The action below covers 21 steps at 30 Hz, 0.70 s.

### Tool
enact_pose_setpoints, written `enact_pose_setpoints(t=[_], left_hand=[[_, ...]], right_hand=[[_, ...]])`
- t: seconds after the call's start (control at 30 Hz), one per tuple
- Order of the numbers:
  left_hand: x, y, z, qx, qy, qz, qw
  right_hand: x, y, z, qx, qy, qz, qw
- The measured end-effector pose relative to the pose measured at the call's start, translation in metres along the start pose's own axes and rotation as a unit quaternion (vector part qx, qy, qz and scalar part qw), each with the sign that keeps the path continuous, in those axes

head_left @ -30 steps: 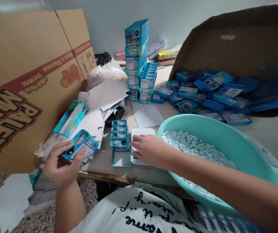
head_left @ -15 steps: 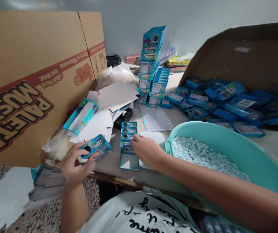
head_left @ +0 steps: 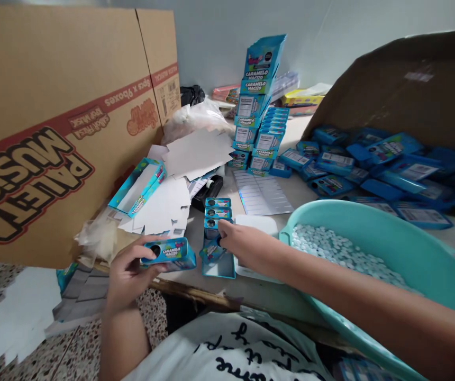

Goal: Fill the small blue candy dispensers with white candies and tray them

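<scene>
My left hand [head_left: 128, 272] is closed around a small blue candy box [head_left: 175, 254] printed "Caramelo Macizo", held at the table's front edge. A dark round spot shows on its upper face. In front of me lies an open blue display tray [head_left: 218, 270] with several similar boxes standing in a row at its far end. My right hand [head_left: 237, 241] reaches over its right side, fingers closed on the nearest small box [head_left: 212, 250], which leans at an angle. The fingertips are partly hidden.
A teal tub [head_left: 358, 211] of pale candies [head_left: 338, 251] stands at right. Behind it, a brown carton [head_left: 382, 87] holds blue boxes. Stacked blue display boxes [head_left: 247, 114] rise at the back. A large carton [head_left: 72, 69] stands left, near white card sheets [head_left: 199, 153] and an empty blue tray [head_left: 138, 188].
The nearest box in the row has tipped askew under my right fingers. The box in my left hand has turned more level. The whole view has shifted slightly.
</scene>
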State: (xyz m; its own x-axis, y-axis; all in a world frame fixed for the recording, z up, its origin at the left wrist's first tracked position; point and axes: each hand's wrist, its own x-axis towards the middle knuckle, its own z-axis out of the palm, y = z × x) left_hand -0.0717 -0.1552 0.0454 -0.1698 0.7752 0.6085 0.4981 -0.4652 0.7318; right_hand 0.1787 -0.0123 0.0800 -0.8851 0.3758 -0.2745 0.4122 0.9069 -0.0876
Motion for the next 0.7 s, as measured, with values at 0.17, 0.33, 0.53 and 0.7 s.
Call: enact_pose_setpoints(t=[0.17, 0.33, 0.53, 0.7], left_hand=[[0.005, 0.004, -0.003, -0.115, -0.057, 0.046, 0.991], [0.010, 0.009, 0.010, -0.084, -0.140, 0.046, 0.986], [0.004, 0.005, 0.035, -0.051, -0.199, 0.016, 0.979], [0.001, -0.006, 0.058, -0.069, -0.173, 0.045, 0.981]], right_hand=[[0.008, 0.019, -0.017, -0.065, 0.096, -0.186, 0.976], [0.035, 0.035, -0.023, -0.158, 0.126, -0.301, 0.932], [0.059, 0.037, -0.016, -0.199, 0.081, -0.322, 0.922], [0.069, 0.043, -0.015, -0.109, 0.093, -0.284, 0.948]])
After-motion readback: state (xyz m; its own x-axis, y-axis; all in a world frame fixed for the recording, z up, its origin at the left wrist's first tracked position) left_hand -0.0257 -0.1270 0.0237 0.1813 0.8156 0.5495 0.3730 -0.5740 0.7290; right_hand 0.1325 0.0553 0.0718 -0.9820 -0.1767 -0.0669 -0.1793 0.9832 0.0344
